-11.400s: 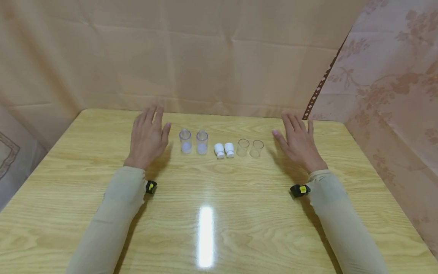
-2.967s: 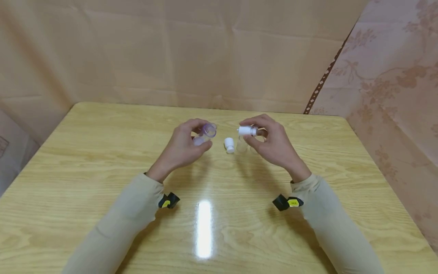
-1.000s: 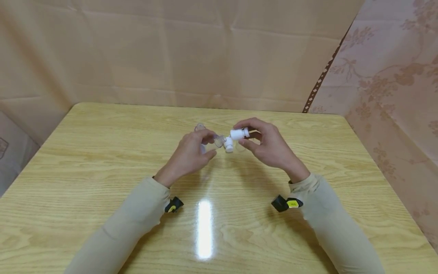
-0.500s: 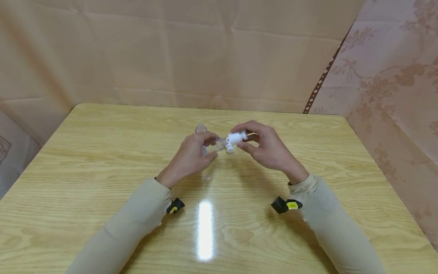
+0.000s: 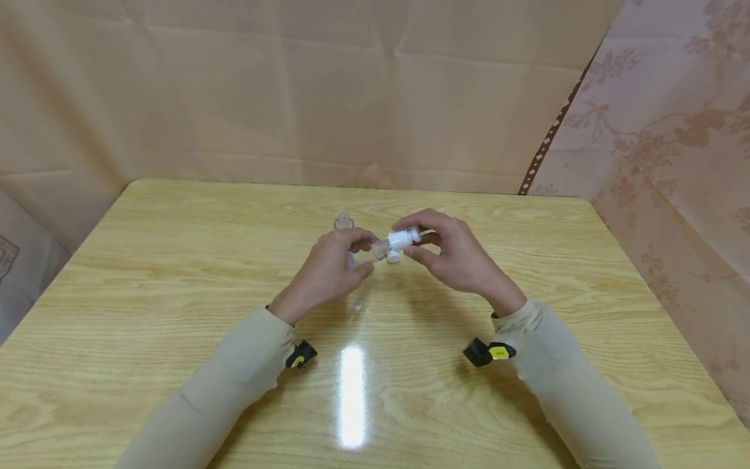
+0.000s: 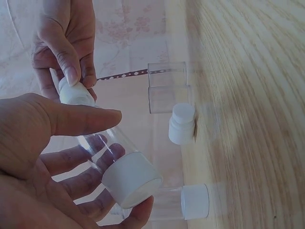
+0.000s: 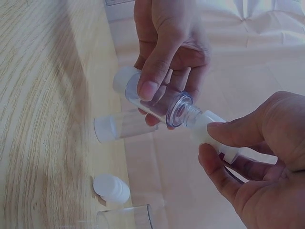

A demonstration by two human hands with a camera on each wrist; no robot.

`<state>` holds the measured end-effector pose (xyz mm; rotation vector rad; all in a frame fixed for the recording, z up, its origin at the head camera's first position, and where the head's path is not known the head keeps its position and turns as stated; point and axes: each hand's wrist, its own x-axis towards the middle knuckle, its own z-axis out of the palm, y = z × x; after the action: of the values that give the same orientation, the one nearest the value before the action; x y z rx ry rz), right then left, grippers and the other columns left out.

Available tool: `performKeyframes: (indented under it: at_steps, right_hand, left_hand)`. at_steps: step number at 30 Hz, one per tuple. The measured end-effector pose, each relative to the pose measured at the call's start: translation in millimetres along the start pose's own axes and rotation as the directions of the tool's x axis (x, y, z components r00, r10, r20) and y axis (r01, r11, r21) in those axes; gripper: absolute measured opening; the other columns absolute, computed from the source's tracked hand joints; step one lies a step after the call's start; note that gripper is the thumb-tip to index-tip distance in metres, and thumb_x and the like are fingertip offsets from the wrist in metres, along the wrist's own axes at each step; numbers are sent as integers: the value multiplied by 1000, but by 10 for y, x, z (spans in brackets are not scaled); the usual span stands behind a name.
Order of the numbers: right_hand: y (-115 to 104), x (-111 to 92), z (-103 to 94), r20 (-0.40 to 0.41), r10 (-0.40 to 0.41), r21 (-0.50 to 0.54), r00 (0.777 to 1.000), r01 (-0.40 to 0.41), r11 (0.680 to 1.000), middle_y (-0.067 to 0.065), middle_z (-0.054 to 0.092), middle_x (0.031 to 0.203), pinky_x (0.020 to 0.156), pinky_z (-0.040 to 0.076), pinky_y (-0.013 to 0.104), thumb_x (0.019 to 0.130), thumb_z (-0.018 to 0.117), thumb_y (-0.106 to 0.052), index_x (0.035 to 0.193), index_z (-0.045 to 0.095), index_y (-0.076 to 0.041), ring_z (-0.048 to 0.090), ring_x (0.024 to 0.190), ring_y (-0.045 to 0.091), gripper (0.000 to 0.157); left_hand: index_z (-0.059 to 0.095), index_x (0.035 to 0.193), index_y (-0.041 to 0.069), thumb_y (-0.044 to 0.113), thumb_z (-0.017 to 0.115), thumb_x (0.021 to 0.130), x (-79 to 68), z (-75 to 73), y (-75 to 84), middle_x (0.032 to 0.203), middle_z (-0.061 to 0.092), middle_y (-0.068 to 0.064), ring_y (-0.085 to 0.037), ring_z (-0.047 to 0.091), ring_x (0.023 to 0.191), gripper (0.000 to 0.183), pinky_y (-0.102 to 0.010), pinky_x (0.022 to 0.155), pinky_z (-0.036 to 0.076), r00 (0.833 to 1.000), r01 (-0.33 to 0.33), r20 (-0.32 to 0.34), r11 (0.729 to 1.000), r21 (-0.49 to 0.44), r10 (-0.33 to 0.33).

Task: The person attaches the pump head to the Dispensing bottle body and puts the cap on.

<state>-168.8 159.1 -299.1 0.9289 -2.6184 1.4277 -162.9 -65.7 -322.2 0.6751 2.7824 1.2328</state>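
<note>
My left hand [image 5: 331, 267] grips a tilted clear bottle [image 7: 159, 107] with a white base, its threaded neck pointing toward the other hand. Between thumb and fingers, my right hand [image 5: 459, 254] pinches a white pump top [image 7: 209, 126] at the neck's end, in line with the bottle. Behind the left hand a second clear bottle [image 6: 195, 201] stands upright on the table. A second white pump top [image 6: 182, 124] rests on the table below the joined parts. In the head view the held bottle is partly covered by my left fingers.
Two clear cylindrical caps [image 6: 169, 88] stand beside the loose pump top; the right hand hides them in the head view. The wooden table [image 5: 375, 312] ends at a beige cloth [image 5: 328, 98] behind. A patterned cloth [image 5: 674, 163] hangs at the right.
The hands, at first spread beside the row, have picked up a bottle and a pump top. In the last second my right hand moved left and slightly down, bringing the pump top onto the bottle's neck.
</note>
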Motion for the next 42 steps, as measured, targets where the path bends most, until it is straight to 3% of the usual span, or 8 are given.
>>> performKeyframes:
  at_steps: [42]
  right_hand:
    - [25, -12, 38, 45, -15, -42, 999, 17, 999, 16, 65, 119, 90, 57, 43, 90, 69, 11, 121, 66, 3, 65, 102, 30, 31]
  left_hand:
    - [67, 125, 1, 6, 77, 88, -16, 46, 36, 111, 71, -15, -32, 64, 105, 39, -48, 92, 52, 1000, -18, -2, 1000, 18, 18]
